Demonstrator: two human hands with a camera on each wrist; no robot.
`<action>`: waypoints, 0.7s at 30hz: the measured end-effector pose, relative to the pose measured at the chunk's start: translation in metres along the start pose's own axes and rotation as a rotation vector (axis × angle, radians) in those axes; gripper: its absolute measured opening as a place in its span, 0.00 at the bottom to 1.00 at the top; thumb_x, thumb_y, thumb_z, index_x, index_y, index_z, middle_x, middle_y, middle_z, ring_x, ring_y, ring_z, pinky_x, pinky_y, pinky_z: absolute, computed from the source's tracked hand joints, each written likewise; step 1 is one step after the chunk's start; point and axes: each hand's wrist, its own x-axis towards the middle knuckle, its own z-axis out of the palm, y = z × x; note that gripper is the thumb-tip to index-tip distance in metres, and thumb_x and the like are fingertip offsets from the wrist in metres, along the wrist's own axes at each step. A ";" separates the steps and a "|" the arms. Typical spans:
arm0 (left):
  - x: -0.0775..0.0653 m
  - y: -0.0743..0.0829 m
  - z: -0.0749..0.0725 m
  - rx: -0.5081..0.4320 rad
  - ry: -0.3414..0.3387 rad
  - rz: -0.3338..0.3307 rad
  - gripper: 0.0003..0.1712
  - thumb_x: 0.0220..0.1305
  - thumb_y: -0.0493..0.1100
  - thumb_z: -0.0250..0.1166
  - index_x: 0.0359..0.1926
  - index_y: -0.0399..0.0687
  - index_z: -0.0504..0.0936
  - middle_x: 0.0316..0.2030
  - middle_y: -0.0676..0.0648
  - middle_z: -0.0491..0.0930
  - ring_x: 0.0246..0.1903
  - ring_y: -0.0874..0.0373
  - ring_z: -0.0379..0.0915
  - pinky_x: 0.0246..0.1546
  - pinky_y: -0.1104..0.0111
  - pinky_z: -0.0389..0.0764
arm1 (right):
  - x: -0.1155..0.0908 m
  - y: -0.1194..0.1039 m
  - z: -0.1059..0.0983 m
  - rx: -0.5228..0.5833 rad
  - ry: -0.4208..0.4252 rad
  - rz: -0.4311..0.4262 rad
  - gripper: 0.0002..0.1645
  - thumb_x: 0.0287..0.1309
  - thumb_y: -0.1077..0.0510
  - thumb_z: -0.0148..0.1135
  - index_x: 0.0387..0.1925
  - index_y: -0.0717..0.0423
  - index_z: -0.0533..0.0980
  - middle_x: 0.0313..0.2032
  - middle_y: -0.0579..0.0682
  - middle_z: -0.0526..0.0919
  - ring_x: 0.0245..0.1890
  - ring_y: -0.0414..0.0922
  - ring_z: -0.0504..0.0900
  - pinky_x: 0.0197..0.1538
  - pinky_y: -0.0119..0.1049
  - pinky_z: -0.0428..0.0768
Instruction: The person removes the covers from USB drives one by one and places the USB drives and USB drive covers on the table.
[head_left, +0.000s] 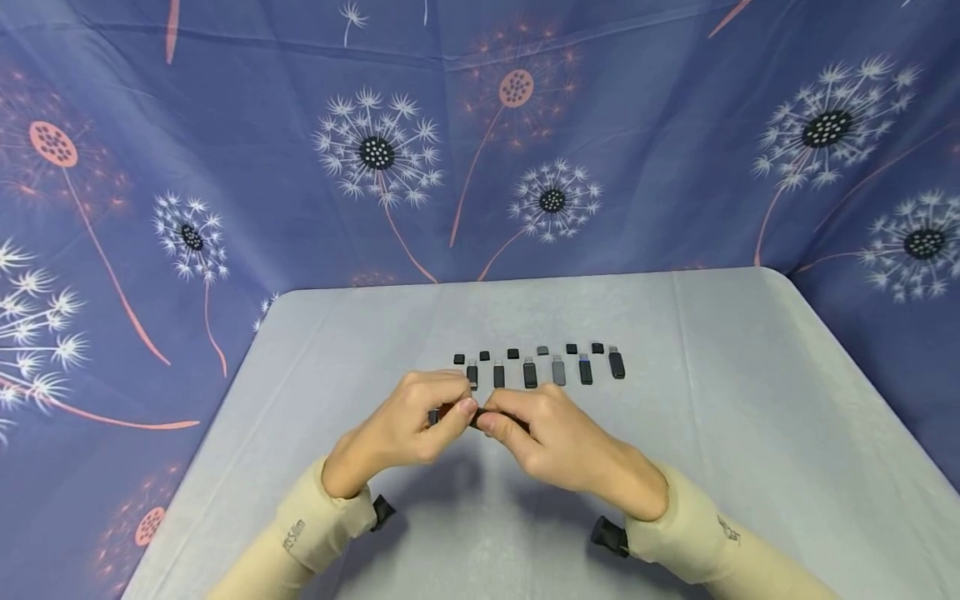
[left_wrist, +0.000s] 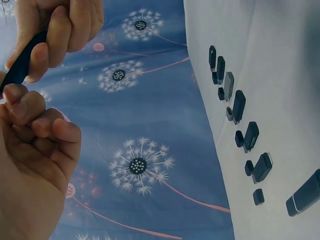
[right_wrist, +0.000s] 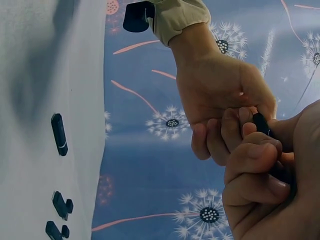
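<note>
Both hands meet over the near middle of the table, around one dark USB flash drive. My left hand pinches its left end between thumb and forefinger. The right hand grips the longer part, its fingers curled round it. Most of the drive is hidden by fingers; whether its cap is on or off cannot be made out. Behind the hands runs a row of flash drives with bare plugs, small caps lying just beyond them. Near the left hand, one capped flash drive lies on the table.
A pale cloth covers the table. Blue dandelion-printed fabric hangs at the back and sides. One drive and its cap are grey; the others are dark. Black wrist mounts stick out below the sleeves.
</note>
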 end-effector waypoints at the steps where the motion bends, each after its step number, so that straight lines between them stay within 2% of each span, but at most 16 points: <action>1: 0.000 0.000 0.000 0.001 0.004 0.005 0.22 0.66 0.29 0.56 0.19 0.53 0.62 0.15 0.52 0.60 0.20 0.71 0.52 0.20 0.78 0.58 | 0.000 0.000 0.000 0.005 0.003 -0.006 0.12 0.73 0.62 0.59 0.30 0.49 0.77 0.19 0.38 0.70 0.19 0.24 0.59 0.21 0.18 0.64; 8: 0.002 0.002 0.001 0.014 0.023 0.025 0.22 0.65 0.30 0.56 0.18 0.53 0.61 0.13 0.52 0.59 0.15 0.64 0.54 0.18 0.80 0.56 | 0.000 -0.002 -0.003 0.043 0.002 0.000 0.12 0.73 0.62 0.58 0.31 0.48 0.78 0.19 0.40 0.71 0.19 0.24 0.59 0.21 0.19 0.65; 16: 0.001 0.004 0.001 0.001 0.016 0.037 0.21 0.64 0.30 0.56 0.18 0.53 0.62 0.15 0.55 0.59 0.19 0.72 0.53 0.18 0.81 0.57 | -0.002 -0.005 -0.003 0.052 -0.019 0.083 0.13 0.73 0.64 0.58 0.31 0.47 0.78 0.19 0.36 0.70 0.19 0.24 0.60 0.22 0.21 0.68; 21: 0.002 0.005 0.001 -0.005 0.011 0.039 0.21 0.65 0.30 0.56 0.18 0.53 0.63 0.14 0.53 0.60 0.19 0.72 0.53 0.18 0.81 0.58 | -0.003 -0.005 -0.004 0.048 -0.020 0.085 0.12 0.72 0.64 0.59 0.31 0.48 0.79 0.19 0.36 0.70 0.19 0.24 0.60 0.24 0.21 0.69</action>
